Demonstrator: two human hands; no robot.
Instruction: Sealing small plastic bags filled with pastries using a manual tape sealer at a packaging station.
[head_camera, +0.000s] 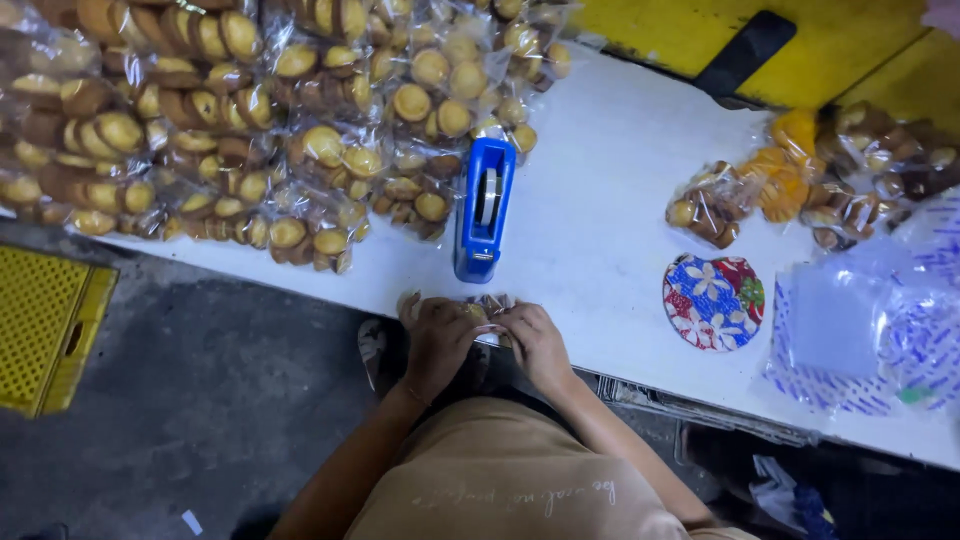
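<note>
My left hand (437, 340) and my right hand (536, 343) meet at the near edge of the white table (600, 240). Together they pinch the top of a small clear bag of biscuits (482, 304), which is mostly hidden under my fingers. Just beyond my hands stands a blue tape dispenser (484, 208) with a roll of tape in it. A big heap of clear bags filled with round golden biscuits (250, 120) covers the table's left and far side.
A round flowered cloth pad (712, 302) lies to the right. Beyond it are a few more biscuit bags (830, 185) and a stack of empty printed clear bags (880, 330). A yellow plastic crate (45, 325) stands on the floor at the left.
</note>
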